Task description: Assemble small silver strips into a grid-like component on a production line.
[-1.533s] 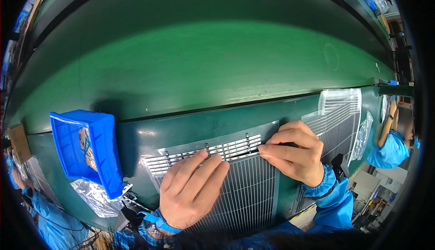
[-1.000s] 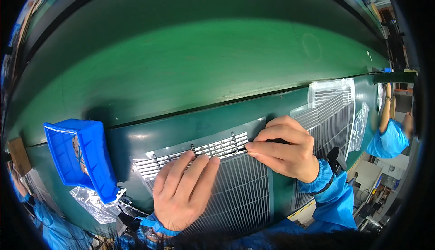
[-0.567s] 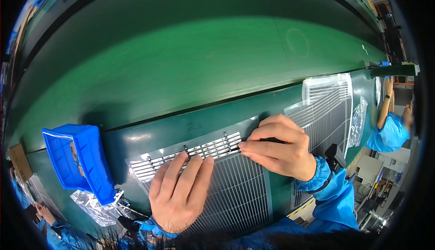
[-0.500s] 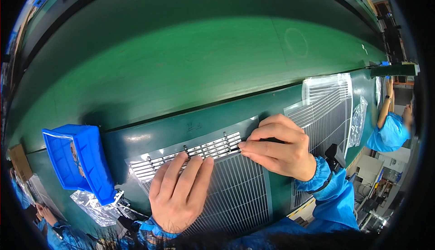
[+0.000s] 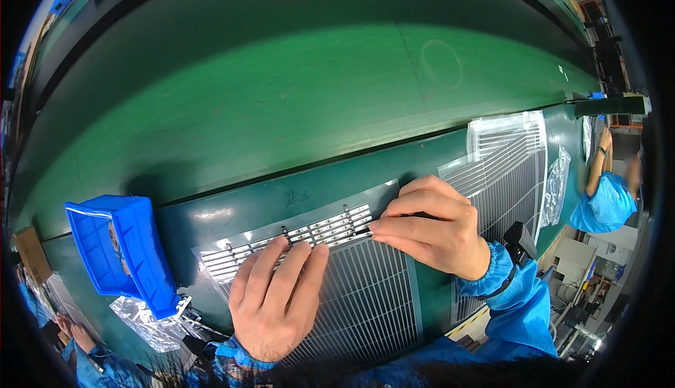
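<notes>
Head view, left hand (image 5: 275, 296): it is lying flat, fingers spread a little and holding nothing, pressing the striped sheet (image 5: 351, 296) so it is not sliding on the bench (image 5: 281, 100).
Head view, right hand (image 5: 430, 225): its fingers are closing narrow on a thin dark strip (image 5: 420, 215) at the sheet's upper edge, beside the row of bright bars (image 5: 295, 239).
Striped sheet: it is lying at the near edge of the bench, under both hands.
Blue bin (image 5: 119, 251): it is standing to the left, open, with only one small part inside.
Bagged sheets (image 5: 510, 159): they are resting to the right in clear plastic.
</notes>
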Tool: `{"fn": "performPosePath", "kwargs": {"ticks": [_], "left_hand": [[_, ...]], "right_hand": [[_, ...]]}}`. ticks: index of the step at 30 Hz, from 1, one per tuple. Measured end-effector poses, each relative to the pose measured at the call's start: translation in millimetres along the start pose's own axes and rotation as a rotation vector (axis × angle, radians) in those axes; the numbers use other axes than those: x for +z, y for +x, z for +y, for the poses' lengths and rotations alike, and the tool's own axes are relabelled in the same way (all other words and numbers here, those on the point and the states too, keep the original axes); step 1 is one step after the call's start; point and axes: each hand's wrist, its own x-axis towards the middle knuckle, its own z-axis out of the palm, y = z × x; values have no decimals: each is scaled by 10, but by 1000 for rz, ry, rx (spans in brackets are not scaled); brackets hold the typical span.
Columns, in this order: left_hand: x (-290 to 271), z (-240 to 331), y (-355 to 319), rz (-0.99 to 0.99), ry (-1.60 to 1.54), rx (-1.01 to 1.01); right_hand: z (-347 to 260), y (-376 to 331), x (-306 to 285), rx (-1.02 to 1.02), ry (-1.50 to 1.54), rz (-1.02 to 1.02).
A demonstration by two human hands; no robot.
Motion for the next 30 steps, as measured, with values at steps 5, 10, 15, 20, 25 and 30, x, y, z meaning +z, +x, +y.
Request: {"fn": "performPosePath", "kwargs": {"ticks": [5,10,15,20,25,30], "left_hand": [[3,-6,-7,5,1,1],[-6,-20,-31,-18,-30,0],[6,35,-28,-34,-53,-9],[35,51,-24,-48,-9,-13],[31,55,-3,-54,6,-7],[22,59,-12,-74,19,-11]], "right_hand": [[-3,-2,-8,5,10,-13],[0,-20,15,-8,-6,-1],[2,-24,31,-1,-30,29],[11,-7,16,-2,-12,25],[27,-13,19,-11,-9,28],[19,-23,37,-8,-10,33]]}}
